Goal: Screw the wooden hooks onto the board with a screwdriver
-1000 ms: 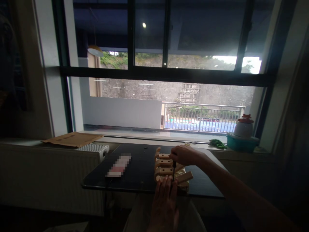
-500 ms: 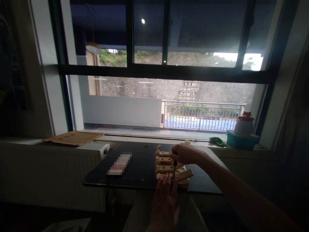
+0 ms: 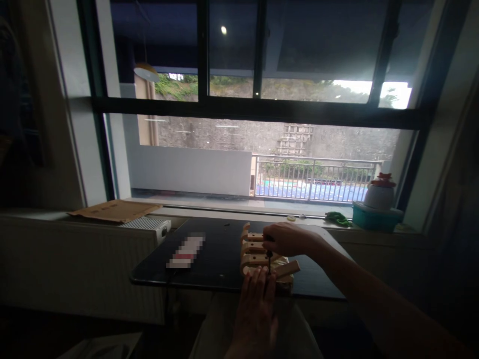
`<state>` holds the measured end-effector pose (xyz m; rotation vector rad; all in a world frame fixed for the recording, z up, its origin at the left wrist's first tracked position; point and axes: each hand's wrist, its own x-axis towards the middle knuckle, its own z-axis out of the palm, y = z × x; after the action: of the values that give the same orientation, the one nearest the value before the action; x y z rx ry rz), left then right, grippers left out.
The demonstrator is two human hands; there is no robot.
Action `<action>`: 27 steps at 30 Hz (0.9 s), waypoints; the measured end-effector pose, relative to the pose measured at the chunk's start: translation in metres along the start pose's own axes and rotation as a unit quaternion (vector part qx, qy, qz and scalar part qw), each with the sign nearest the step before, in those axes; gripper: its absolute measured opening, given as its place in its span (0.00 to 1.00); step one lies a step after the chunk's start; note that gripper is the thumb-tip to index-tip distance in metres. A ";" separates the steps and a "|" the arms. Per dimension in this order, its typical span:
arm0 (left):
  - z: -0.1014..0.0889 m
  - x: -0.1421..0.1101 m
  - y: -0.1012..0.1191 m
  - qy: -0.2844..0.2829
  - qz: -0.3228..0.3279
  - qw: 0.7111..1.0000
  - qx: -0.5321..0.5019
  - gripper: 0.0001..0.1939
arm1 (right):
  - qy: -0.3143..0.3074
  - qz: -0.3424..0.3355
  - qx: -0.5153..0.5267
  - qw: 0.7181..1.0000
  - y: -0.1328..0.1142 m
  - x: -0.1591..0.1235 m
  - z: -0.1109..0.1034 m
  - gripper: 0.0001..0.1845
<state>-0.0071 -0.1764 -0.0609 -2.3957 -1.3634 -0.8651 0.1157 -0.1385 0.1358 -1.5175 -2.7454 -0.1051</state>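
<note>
While the right hand (image 3: 288, 239) grips a screwdriver (image 3: 269, 265), its fingers curled closed around the handle, the left hand (image 3: 256, 311) lies with fingers extended, close together, fingertips on the nearest of several wooden hooks (image 3: 255, 259). The screwdriver stands just beyond the left fingertips, over the near end of the row; contact between its tip and a screw cannot be determined. Its long axis is nearly upright, tip down. The hooks lie side by side on the table (image 3: 220, 257), rounded ends to the left, straight arms running right. They are pale, smooth wood with dark round holes. A flat, straight-edged wooden block (image 3: 288, 269) slants up to the right beside them. The table is dark and smooth, with a rounded corner.
</note>
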 end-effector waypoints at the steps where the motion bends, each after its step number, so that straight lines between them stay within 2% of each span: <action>1: 0.000 0.000 0.000 0.000 0.002 1.000 -0.001 0.34 | 0.005 0.003 -0.002 1.000 0.000 0.001 0.002 0.14; 8: 0.007 0.002 -0.006 0.012 0.022 1.000 -0.006 0.35 | 0.000 0.007 0.011 1.000 0.011 0.003 0.002 0.14; 14: 0.000 0.001 -0.001 0.007 0.009 1.000 -0.007 0.34 | 0.005 -0.011 0.030 0.999 0.013 -0.005 0.001 0.11; 22: -0.001 0.000 0.000 0.015 0.010 1.000 0.006 0.34 | 0.032 0.019 0.035 0.999 0.013 -0.002 0.011 0.14; 27: 0.001 0.001 -0.003 0.014 0.021 1.000 0.008 0.34 | 0.016 0.019 0.043 0.999 0.018 -0.004 0.005 0.15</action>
<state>-0.0089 -0.1739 -0.0617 -2.3827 -1.2999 -0.8693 0.1332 -0.1319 0.1320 -1.5323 -2.6570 -0.0102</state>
